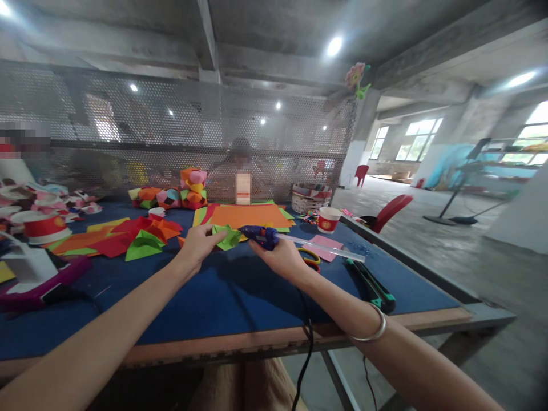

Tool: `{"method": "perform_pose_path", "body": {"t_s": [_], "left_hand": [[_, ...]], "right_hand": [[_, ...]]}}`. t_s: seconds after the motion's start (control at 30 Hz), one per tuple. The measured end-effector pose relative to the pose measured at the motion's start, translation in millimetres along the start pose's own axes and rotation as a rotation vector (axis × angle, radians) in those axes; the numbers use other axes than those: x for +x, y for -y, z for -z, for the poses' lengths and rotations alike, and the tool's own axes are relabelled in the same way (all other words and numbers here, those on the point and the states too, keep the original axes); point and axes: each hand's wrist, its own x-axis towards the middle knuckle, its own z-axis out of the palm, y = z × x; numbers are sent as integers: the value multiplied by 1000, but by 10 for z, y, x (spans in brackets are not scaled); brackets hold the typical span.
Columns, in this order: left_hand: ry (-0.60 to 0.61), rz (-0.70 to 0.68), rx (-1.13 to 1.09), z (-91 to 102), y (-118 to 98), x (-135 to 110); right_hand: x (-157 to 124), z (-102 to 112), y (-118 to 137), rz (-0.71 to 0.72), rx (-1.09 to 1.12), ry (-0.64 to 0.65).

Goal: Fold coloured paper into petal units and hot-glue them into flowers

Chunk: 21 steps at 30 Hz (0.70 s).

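Two bare forearms reach in from the bottom, silver bangle [373, 331] on the right wrist. Wooden front edge [240, 342] of the blue table [240, 297] lies under them, with a black cord [306, 342] dropping over it. Left hand [197, 244]: fingers pinched onto a green folded paper [228, 237], mid-table, just in front of the orange sheet stack [248, 216]. Right hand [280, 257]: wrapped closed around a blue glue gun [261, 235], nozzle touching or just beside the green piece, can't tell which. Clear glue stick [325, 248] juts out the back toward the right, over a pink paper [325, 240]. Scissors [310, 258] are just beside the right hand. Green-black tool [372, 282] lies near the table's right edge. Bare blue surface between the hands and the front edge. Left side is crowded with folded red, orange and green papers [141, 237]. Paper cup [329, 220] stands near the far right corner. Mesh screen [171, 131] closes off the far edge. Open concrete floor to the right, red chair [391, 208] near that corner
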Motion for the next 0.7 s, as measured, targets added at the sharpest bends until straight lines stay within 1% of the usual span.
{"method": "perform_pose_path", "body": {"t_s": [0.07,0.13,0.2,0.3,0.4,0.5,0.7], "left_hand": [[21,2,-2,-1,-6,-10],[78,7,-11,-9,-17,-31],[185,20,-8,-27,-33,-61],[373,21,75,-62,-51,-108],[494,-15,148,-85,-50,-129],[522,-37,173,-86,-45,-131],[522,-32,177,-85,-82,-161]], "right_hand": [[25,10,-8,-39,0,0],[53,12,-28,-63,82,-9],[75,8,-49,-104,244,15],[79,1,-57,-179,539,102],[60,-5,-39,-222,753,175],[45,-17,-30,-242,838,232],[41,-20,-45,-232,858,266]]}}
